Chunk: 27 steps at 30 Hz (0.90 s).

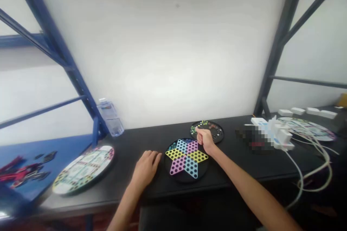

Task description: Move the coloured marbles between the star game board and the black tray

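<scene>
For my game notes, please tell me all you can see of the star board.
The round black Chinese checkers board lies flat on the black table, showing a six-pointed star in yellow, pink and blue, dotted with dark holes. The right hand hangs over its far rim; the left hand sits beside its left edge.

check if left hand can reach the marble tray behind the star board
Probably, but the left hand beside the star board must cross it, and the right hand partly covers the marble tray.

White wall [162, 50], blue steel shelving [55, 65].
</scene>
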### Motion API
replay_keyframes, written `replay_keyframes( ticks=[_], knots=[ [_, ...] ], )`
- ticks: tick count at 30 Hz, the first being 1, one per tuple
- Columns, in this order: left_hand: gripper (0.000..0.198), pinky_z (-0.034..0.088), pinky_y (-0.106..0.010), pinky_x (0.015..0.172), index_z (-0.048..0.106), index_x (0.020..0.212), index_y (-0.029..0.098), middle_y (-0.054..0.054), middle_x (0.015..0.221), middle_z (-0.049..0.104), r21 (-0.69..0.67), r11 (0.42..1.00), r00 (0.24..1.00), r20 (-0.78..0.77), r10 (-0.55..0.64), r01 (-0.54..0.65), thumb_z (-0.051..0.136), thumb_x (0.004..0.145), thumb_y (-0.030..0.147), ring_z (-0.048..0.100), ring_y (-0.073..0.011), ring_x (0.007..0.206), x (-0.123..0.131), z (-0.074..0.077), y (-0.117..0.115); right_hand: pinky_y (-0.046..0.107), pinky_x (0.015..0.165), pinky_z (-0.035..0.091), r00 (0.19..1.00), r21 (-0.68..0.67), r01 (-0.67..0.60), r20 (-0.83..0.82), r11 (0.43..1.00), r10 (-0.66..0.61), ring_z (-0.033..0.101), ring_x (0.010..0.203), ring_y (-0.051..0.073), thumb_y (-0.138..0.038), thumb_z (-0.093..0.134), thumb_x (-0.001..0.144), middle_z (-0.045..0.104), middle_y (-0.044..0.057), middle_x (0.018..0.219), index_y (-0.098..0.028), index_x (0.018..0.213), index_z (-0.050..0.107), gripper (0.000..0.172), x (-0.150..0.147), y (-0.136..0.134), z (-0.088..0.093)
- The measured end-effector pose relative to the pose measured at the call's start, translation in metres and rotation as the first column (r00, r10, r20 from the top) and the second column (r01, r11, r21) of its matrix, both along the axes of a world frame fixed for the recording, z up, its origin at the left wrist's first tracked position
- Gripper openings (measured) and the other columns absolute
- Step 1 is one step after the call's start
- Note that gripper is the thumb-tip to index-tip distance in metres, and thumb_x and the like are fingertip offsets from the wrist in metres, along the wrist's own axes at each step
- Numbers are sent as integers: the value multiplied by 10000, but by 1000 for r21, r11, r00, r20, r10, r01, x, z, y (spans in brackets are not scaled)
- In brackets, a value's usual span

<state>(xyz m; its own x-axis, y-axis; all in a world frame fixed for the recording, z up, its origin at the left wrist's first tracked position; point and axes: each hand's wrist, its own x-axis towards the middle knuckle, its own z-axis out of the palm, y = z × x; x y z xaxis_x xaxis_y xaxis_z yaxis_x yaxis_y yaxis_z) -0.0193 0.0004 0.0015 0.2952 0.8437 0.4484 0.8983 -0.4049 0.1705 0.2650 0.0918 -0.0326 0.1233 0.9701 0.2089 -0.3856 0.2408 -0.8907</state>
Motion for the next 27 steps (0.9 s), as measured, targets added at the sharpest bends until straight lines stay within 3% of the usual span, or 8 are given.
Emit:
replay_keyframes(
  ticks=[5, 27],
  knots=[
    [367, 436, -320, 860, 624, 1001, 221, -63, 963, 610, -29, 999, 1000, 0, 22, -22, 303, 964, 397, 558, -206, 948, -5, -9, 5, 239, 348, 175, 1000, -18, -10, -1, 1000, 10, 271, 319, 58, -393, 650, 750, 300, -69, 370, -210, 450, 331, 475, 0, 1, -2],
    [387, 439, -323, 844, 638, 934, 209, -70, 914, 593, -64, 998, 1000, -4, -1, 1, 301, 963, 399, 557, -202, 905, -2, -5, 1, 235, 350, 191, 998, -92, -54, 34, 994, 57, 284, 324, 61, -429, 641, 743, 296, -73, 377, -217, 465, 317, 477, -1, -2, 1]
  ],
)
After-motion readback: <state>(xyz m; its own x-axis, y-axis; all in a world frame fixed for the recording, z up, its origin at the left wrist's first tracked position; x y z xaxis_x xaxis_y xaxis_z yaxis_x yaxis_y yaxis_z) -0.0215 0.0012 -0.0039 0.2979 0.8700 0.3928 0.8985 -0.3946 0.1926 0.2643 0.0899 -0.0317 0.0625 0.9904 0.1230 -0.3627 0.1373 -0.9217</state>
